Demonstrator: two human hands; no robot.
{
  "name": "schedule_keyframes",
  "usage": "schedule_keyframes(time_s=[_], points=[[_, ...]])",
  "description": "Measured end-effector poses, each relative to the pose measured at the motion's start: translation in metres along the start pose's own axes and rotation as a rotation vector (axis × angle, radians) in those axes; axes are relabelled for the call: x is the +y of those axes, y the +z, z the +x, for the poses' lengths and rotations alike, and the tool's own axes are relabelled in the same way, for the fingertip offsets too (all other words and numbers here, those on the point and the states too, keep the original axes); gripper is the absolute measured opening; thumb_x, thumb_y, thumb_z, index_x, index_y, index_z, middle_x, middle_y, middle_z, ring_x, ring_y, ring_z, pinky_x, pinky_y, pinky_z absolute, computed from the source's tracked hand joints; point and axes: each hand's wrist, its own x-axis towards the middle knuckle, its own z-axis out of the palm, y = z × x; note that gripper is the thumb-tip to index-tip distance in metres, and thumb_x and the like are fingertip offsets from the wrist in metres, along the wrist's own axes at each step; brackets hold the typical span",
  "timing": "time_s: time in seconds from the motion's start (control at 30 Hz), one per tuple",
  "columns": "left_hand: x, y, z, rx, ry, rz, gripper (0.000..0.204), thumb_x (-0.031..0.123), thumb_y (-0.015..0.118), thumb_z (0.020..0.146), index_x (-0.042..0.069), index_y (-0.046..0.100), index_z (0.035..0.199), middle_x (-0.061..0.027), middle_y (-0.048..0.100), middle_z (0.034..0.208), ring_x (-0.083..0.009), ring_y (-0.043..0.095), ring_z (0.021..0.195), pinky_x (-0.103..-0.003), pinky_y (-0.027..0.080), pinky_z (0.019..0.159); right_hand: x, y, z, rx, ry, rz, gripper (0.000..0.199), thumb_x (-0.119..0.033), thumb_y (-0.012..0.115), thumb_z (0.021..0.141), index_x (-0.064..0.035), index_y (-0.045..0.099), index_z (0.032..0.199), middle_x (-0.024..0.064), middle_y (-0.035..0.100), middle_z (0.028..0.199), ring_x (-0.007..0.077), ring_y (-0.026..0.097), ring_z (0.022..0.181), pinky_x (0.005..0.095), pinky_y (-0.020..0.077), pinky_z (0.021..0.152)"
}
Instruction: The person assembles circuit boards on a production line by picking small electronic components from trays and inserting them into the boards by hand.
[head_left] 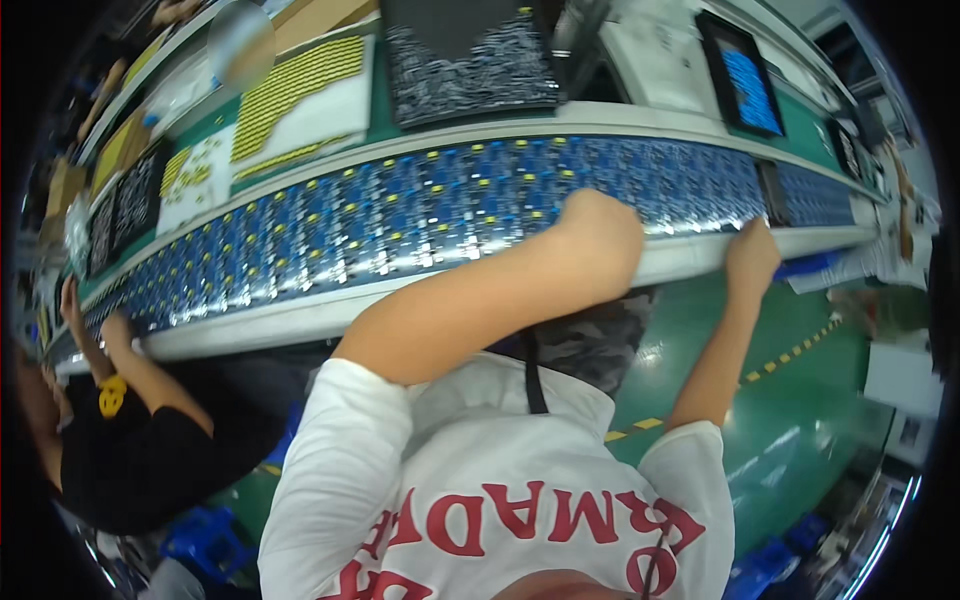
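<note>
A long row of blue circuit boards (420,205) dotted with small yellow and silver parts runs along the work line before me. My left hand (600,235) is bent at the wrist over the near side of these boards. It looks closed, and its fingertips are hidden behind the hand. Farther right, my right hand (752,258) is curled closed at the near edge of the boards, beside a dark gap (771,192) in the row. What either hand's fingers hold, if anything, cannot be made out.
Beyond the boards stand a black tray of small dark parts (475,70), a white sheet with rows of yellow parts (300,95), and a black tray of blue parts (742,80). A co-worker in black (150,450) works at the left, hands near the line.
</note>
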Motion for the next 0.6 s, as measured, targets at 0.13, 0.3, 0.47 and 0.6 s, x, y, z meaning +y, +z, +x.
schedule_keyframes(time_s=[0.13, 0.3, 0.47, 0.6], points=[[-0.014, -0.013, -0.021, 0.284, 0.155, -0.142, 0.026, 0.025, 0.065, 0.083, 0.0, 0.073, 0.087, -0.0172, 0.071, 0.085, -0.0355, 0.069, 0.082, -0.041, 0.054, 0.071, 0.009, -0.01, -0.003, -0.001, -0.011, 0.087, 0.018, -0.015, 0.051, 0.094, -0.0008, 0.062, 0.093, 0.0245, 0.068, 0.086, 0.0437, 0.067, 0.083, 0.0554, 0.0503, 0.074], [0.014, -0.058, -0.074, 0.847, 0.519, -0.887, 0.026, 0.025, 0.06, 0.091, 0.002, 0.068, 0.08, -0.0148, 0.072, 0.083, -0.0291, 0.065, 0.078, -0.04, 0.049, 0.076, -0.007, -0.01, -0.007, 0.007, 0.013, 0.142, 0.015, -0.012, 0.054, 0.09, -0.0005, 0.063, 0.088, 0.0241, 0.068, 0.082, 0.0431, 0.066, 0.081, 0.0551, 0.0499, 0.073], [0.028, -0.045, -0.124, 0.748, 1.004, -1.345, 0.02, 0.026, 0.057, 0.095, 0.009, 0.067, 0.09, -0.0139, 0.071, 0.098, -0.0271, 0.063, 0.089, -0.043, 0.045, 0.083, 0.003, -0.008, -0.014, 0.1, -0.008, 0.19, 0.014, -0.011, 0.054, 0.09, -0.0009, 0.063, 0.088, 0.0237, 0.067, 0.081, 0.0429, 0.065, 0.08, 0.0549, 0.0491, 0.073], [-0.037, -0.006, -0.232, 0.899, 1.063, -1.427, 0.016, 0.025, 0.057, 0.097, 0.014, 0.064, 0.104, -0.0131, 0.067, 0.11, -0.0256, 0.061, 0.1, -0.046, 0.041, 0.092, -0.026, -0.008, 0.0, 0.117, -0.058, 0.275, 0.014, -0.012, 0.054, 0.091, -0.0012, 0.063, 0.088, 0.023, 0.067, 0.081, 0.0429, 0.064, 0.081, 0.0543, 0.0488, 0.073]])
